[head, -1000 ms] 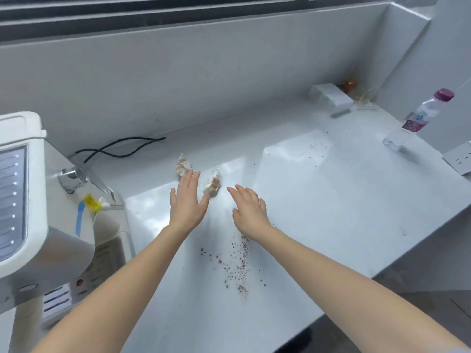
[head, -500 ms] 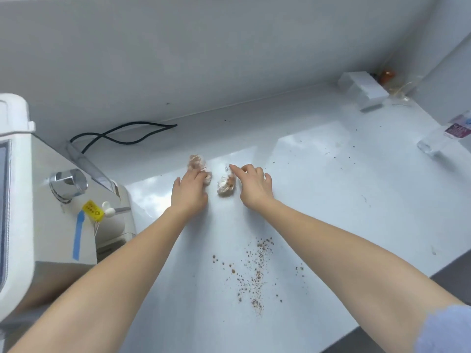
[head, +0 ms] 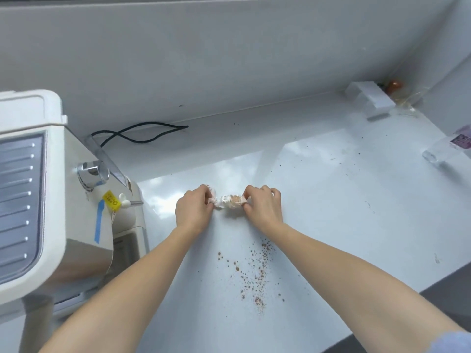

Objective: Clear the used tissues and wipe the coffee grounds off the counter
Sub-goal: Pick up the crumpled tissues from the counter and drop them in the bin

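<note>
Two crumpled, brown-stained tissues lie side by side on the white counter (head: 331, 225). My left hand (head: 195, 208) is closed on the left tissue (head: 212, 200), mostly hiding it. My right hand (head: 263, 206) pinches the right tissue (head: 232, 201) by its right end. The two tissues touch in the middle. A scatter of brown coffee grounds (head: 257, 273) lies on the counter closer to me, between my forearms. A few loose specks dot the counter at the far right (head: 354, 161).
A white coffee machine (head: 38, 189) fills the left side, with a black cable (head: 142, 133) behind it. A white box (head: 369, 98) sits in the far right corner. A clear bottle (head: 448, 151) lies at the right edge. The counter's front edge runs bottom right.
Both hands went from flat and reaching to closed around the tissues, and the two tissues have been drawn together. The view has tilted down and closer.
</note>
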A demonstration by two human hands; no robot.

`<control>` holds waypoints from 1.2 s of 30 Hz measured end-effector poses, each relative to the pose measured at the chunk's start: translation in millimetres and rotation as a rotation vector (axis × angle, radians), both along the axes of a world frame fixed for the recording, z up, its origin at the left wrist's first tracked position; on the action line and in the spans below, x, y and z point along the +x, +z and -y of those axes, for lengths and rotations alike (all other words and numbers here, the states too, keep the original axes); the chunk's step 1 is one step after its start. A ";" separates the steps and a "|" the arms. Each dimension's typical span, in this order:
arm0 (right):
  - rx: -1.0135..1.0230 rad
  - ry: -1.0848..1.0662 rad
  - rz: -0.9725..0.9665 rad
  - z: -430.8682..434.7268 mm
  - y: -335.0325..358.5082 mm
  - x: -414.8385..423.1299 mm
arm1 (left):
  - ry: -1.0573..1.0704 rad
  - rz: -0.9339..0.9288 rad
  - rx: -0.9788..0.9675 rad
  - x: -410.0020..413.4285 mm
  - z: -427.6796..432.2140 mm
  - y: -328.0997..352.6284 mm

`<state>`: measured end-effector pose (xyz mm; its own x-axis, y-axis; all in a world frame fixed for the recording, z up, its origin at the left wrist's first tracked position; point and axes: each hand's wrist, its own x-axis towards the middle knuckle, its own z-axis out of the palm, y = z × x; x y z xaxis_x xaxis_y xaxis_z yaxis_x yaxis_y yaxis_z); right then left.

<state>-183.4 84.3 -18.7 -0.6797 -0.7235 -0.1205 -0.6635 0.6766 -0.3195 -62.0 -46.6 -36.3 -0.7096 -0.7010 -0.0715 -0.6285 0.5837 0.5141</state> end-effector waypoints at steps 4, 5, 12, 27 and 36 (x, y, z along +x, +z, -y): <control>-0.155 -0.104 0.058 -24.8 11.9 5.7 | 0.085 -0.023 0.104 7.2 -17.2 2.8; -0.197 -0.138 0.069 -31.9 15.2 6.6 | 0.088 -0.027 0.118 6.0 -22.2 6.0; -0.470 -0.558 0.237 -96.5 32.7 17.9 | -0.004 -0.164 0.148 -10.8 -78.4 46.6; -0.664 -1.110 0.263 -307.7 37.1 76.3 | -0.303 -0.452 0.530 -15.5 -291.5 94.4; -0.655 -1.391 0.425 -416.1 -11.1 139.6 | -0.506 -0.070 0.688 28.6 -384.1 21.1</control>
